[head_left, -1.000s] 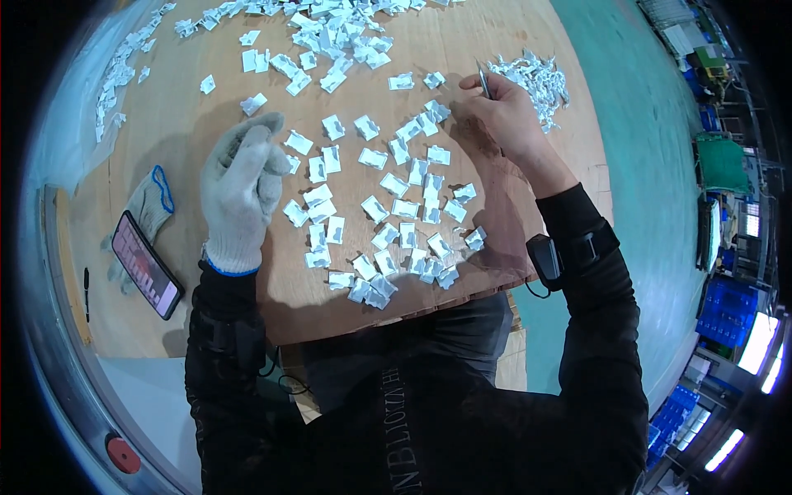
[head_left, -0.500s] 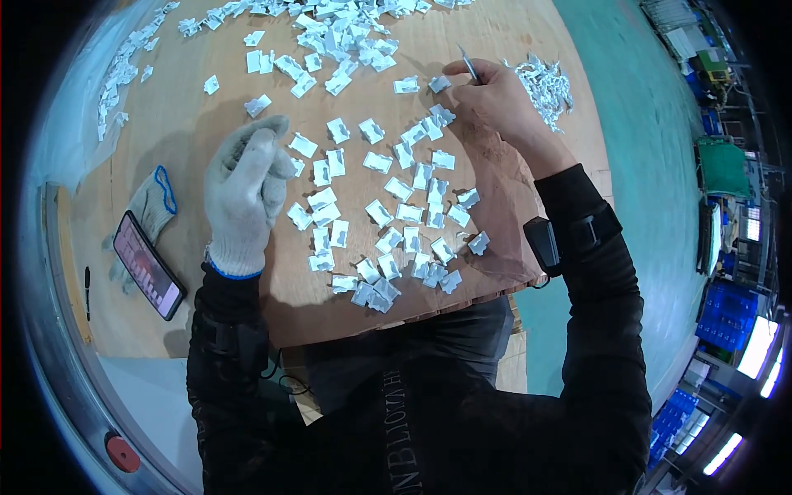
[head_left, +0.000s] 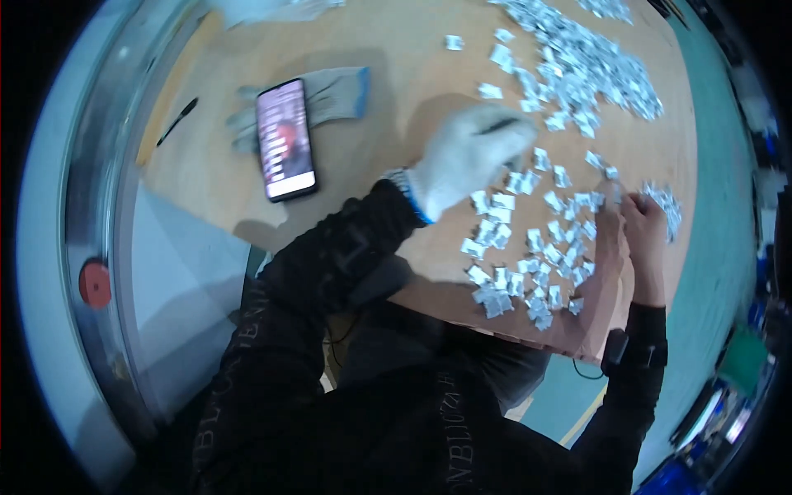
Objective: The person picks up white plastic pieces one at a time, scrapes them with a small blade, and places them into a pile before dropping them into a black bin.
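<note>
My left hand (head_left: 474,157), in a white knitted glove with a blue cuff, hovers over the table's middle. Its fingers are curled, and what they hold, if anything, is hidden. Bare and closed, my right hand (head_left: 645,223) is at the right, its fingertips by a small silvery piece (head_left: 611,173). A thin pointed metal tool (head_left: 616,193) shows faintly at those fingers, smeared by motion. Between and below the hands lie many small silvery-white rectangular pieces (head_left: 550,252) with jagged edges, some overlapping.
A larger heap of pieces (head_left: 594,70) covers the far right. Thin silvery scraps (head_left: 663,206) are piled beyond my right hand. On the left, a lit phone (head_left: 285,142) rests on a spare glove (head_left: 340,92), near a black pen (head_left: 177,121). Brown paper (head_left: 606,285) lines the near edge.
The view has swung left, bringing the phone and glove nearer the middle. My right hand stays closed, and the tool's tip, clear before, is now blurred. My left hand remains curled.
</note>
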